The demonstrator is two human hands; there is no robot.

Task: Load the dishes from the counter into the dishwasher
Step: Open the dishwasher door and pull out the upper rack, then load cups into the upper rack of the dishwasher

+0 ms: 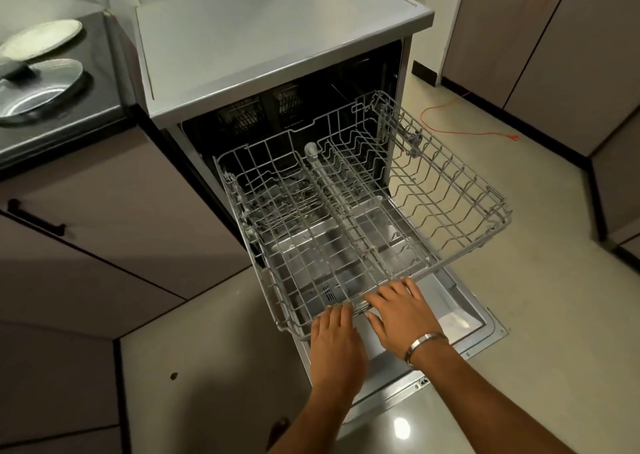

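Observation:
The dishwasher (277, 58) stands open, and its wire rack (450, 190) is pulled out over the lowered door (460, 318); nothing lies in the rack. My left hand (334, 336) grips the rack's front rim with its fingers curled over the wire. Just to its right, my right hand (403, 310) rests on the same rim with the fingers spread and fairly straight. The dishes are on the dark counter (69, 131) at far left: a pale plate (41, 39) and a steel bowl (41, 91) with a blurred dark item at its left edge.
Brown cabinets with a black handle (34, 218) run under the counter on the left. An orange cable (467, 129) lies on the pale floor to the right of the rack. More cabinet doors (554, 55) stand at the far right.

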